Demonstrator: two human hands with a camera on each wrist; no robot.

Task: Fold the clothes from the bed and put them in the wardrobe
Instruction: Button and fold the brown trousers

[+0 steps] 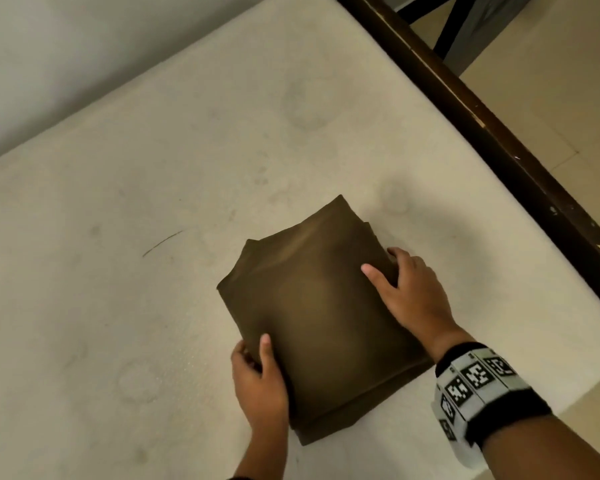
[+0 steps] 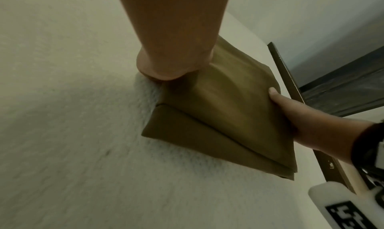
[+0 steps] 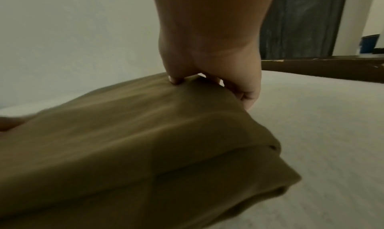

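A brown garment (image 1: 321, 317), folded into a thick rectangle, lies on the cream mattress (image 1: 153, 209). My left hand (image 1: 257, 368) grips its near left edge, thumb on top and fingers tucked under the fabric. My right hand (image 1: 406, 289) grips the right edge the same way, thumb pressed on top, fingers curled below. In the left wrist view the folded garment (image 2: 228, 117) shows its layered edge, with the right hand (image 2: 295, 112) at its far side. The right wrist view shows the garment (image 3: 124, 142) close up under the right hand (image 3: 209, 78).
A dark wooden bed frame (image 1: 492, 133) runs along the mattress's right side, with tiled floor (image 1: 551, 81) beyond it. A pale wall (image 1: 66, 46) borders the mattress at the upper left. A dark door (image 3: 301, 18) stands past the frame in the right wrist view.
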